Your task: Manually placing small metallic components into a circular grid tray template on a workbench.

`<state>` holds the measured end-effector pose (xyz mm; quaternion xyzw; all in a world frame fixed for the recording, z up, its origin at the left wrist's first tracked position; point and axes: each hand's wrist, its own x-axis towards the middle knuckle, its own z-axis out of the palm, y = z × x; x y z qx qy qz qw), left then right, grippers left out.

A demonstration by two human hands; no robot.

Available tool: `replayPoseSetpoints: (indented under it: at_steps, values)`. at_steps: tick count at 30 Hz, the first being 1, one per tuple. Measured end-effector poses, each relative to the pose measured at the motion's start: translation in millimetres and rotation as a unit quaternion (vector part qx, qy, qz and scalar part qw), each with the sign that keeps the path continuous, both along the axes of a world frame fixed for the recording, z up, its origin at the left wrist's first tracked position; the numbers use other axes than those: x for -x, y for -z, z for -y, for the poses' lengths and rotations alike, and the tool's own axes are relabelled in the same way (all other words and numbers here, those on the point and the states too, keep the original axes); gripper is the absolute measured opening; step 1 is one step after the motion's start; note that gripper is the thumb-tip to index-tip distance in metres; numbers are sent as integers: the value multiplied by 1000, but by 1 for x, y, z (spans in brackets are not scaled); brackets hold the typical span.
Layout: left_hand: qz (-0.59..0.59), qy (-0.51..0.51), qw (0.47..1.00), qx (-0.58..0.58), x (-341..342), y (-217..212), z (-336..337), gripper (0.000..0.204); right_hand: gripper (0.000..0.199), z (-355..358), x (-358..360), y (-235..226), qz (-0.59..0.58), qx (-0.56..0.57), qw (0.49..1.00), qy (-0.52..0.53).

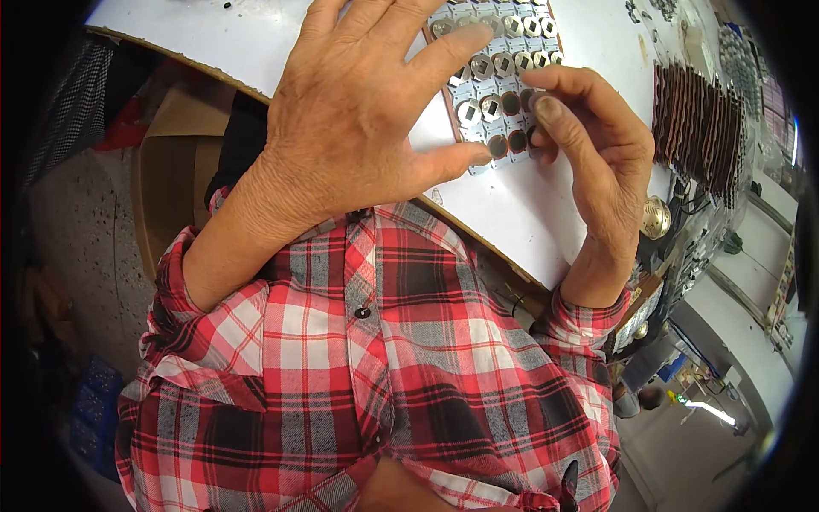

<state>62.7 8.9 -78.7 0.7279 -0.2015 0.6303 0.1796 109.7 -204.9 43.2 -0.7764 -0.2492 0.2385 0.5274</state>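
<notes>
On the white table lies a light grey panel with rows of round spots. Shiny metal discs with dark square centres cover its upper rows. Dark round spots show in the lower rows. My left hand spreads over the panel's left side, fingers apart and holding nothing I can see. At the panel's lower right edge, my right hand has its thumb and index finger curled close together over a dark spot. Whatever they may pinch is too small or hidden to make out.
A row of dark brown strip-like boards stands to the right on the table. Near my right wrist is a round metal dome. Small dark parts lie at the far right. Left of the table edge sits a cardboard box.
</notes>
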Motion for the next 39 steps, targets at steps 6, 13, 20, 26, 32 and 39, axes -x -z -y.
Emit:
replayPoseSetpoints:
  at_steps: [6, 13, 20, 26, 32, 39]
  values:
    - [-25, -32, 999, -23, 6, -2, -1, 71, 16, -3, 6, 4, 27, 36, 999, -7]
    - [-39, -42, 998, -30, 10, -3, -3, 71, 12, -4, 8, 9, 77, 39, 996, -6]
    - [-35, -62, 996, -46, 12, -2, 0, 83, 12, -2, 10, 4, 92, 62, 994, -13]
    - [-18, -75, 996, -51, 9, 2, -1, 84, 9, -2, 9, 9, 58, 52, 997, 6]
    - [-308, -62, 949, -7, 34, -43, -5, 75, 8, -9, 2, 8, 115, 76, 990, -38]
    - [-487, -20, 872, 42, 62, -87, 11, 95, 15, -5, 5, -3, 146, 112, 982, -32]
